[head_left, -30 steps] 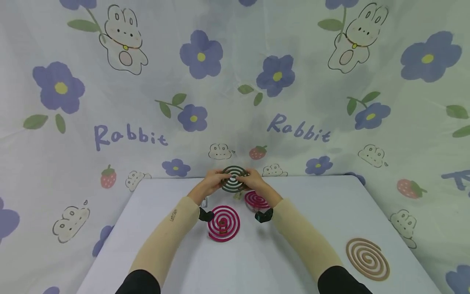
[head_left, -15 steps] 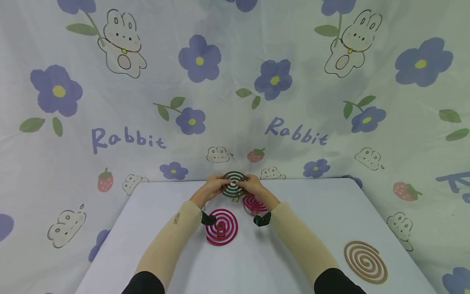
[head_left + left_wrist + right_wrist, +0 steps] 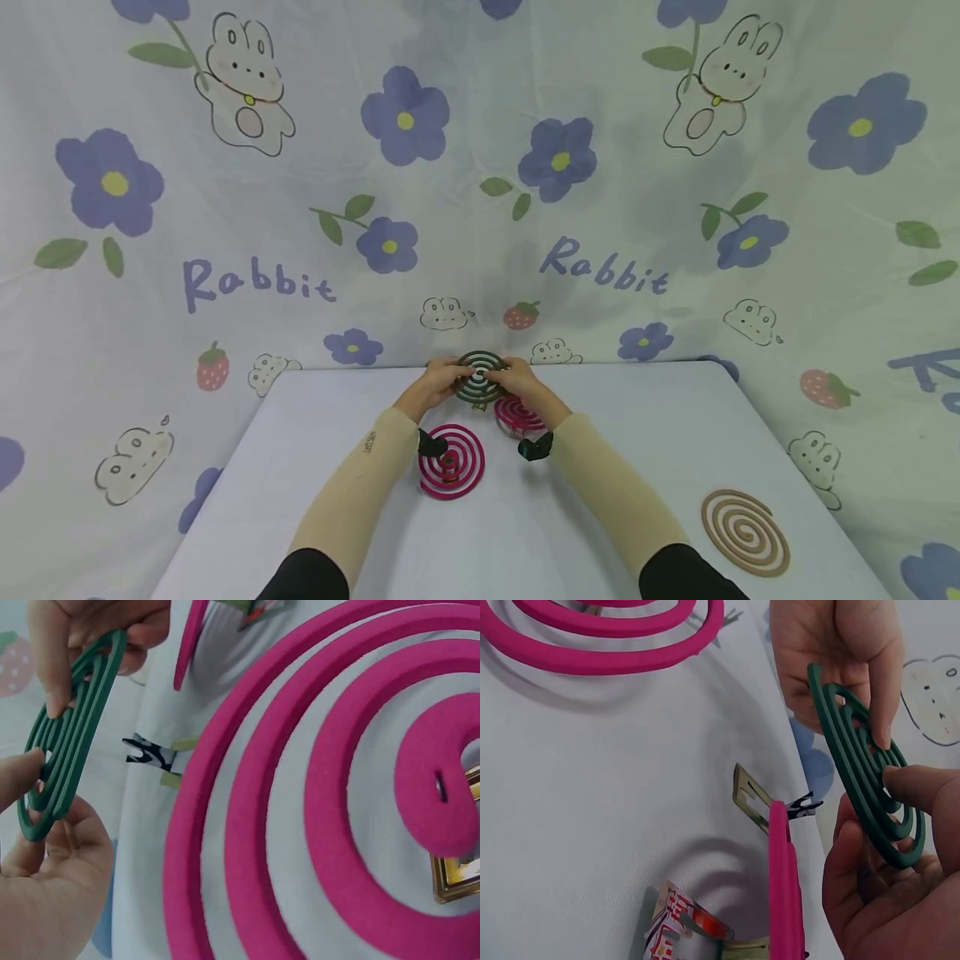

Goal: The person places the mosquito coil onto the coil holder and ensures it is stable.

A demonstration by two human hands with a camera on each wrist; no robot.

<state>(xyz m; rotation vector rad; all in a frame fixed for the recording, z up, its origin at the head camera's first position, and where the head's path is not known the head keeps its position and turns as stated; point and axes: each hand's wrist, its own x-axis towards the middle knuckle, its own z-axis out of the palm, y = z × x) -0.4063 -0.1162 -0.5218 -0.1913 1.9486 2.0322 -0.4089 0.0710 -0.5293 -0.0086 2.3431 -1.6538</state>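
A pale cloth backdrop [image 3: 450, 200] fills the upper part of the head view and reads "Rabbit" twice in purple-blue, once either side of the middle; more lettering in the same colour is cut off at its right edge. Below it stands a white table [image 3: 645, 425]. The person's left beige sleeve [image 3: 348, 487] carries small dark lettering, too small to read; the right beige sleeve [image 3: 626, 487] reaches in opposite.

A tan coil [image 3: 745, 532] lies on the table, well apart at the right. A pink coil [image 3: 451, 459] sits nearer the middle, and a second pink coil [image 3: 519, 412] is behind it to the right.

The left hand [image 3: 437, 384] and the right hand [image 3: 527, 385] both pinch the green coil [image 3: 481, 376], thumbs on the near face and fingers behind. It is raised off the table near the far edge, tilted, a dark matt green spiral of slim, closely nested rings.

In the right wrist view, a folded red-and-white printed piece [image 3: 671, 915] shows characters, partly hidden by its folds. A gold-coloured stand [image 3: 748, 796] is near it.
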